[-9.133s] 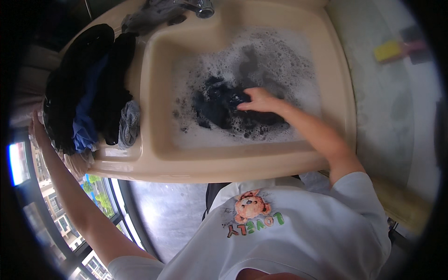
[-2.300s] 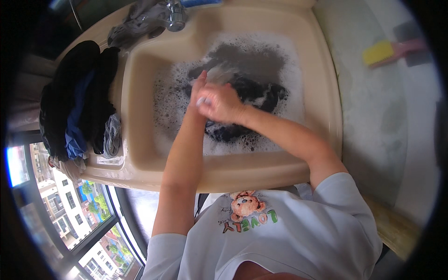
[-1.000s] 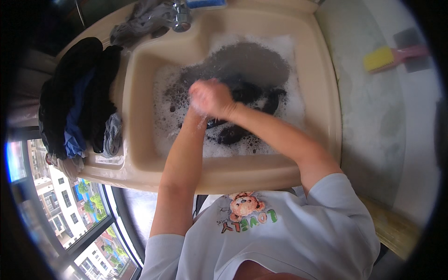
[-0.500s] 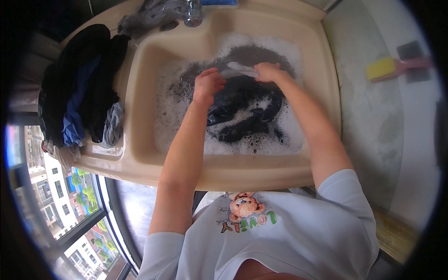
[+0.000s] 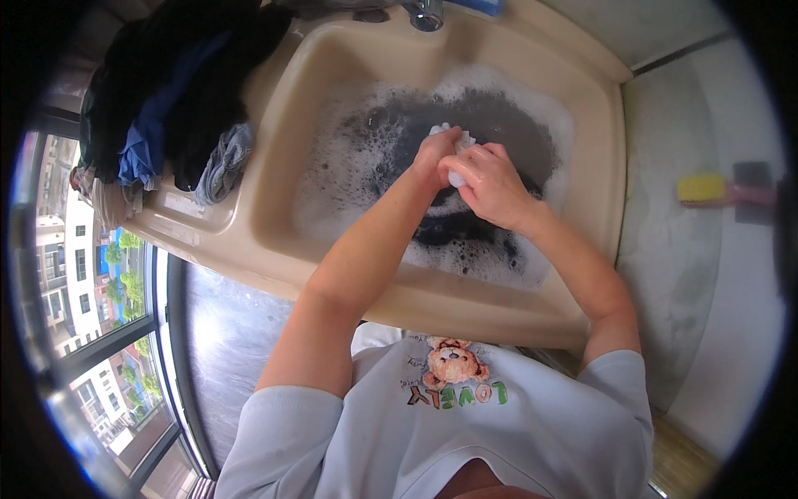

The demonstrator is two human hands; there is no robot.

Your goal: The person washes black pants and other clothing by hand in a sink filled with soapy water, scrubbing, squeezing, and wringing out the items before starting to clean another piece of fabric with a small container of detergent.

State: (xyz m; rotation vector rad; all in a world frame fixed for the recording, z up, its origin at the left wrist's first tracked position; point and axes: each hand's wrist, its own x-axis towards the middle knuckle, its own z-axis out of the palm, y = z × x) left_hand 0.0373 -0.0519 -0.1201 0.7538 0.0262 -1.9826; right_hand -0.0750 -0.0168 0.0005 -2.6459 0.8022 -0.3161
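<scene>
Above the soapy water, my left hand (image 5: 434,158) and my right hand (image 5: 496,185) are close together, both closed around a small wet white cloth (image 5: 465,142). It is bunched up between the fingers, so its exact kind cannot be made out. Below my hands, dark clothing (image 5: 453,229) lies partly under grey water and white suds (image 5: 332,200). All of this is in a beige sink basin (image 5: 272,179).
Black clothes (image 5: 204,91), a blue garment (image 5: 158,133) and a grey cloth (image 5: 224,162) are heaped on the sink's left ledge. The faucet (image 5: 426,15) stands at the back. A yellow-headed brush (image 5: 702,190) with a pink handle is at the right.
My left hand has moved right to meet my right hand. The white cloth, stretched out before, is now bunched between them. The whole view has shifted and tilted a little.
</scene>
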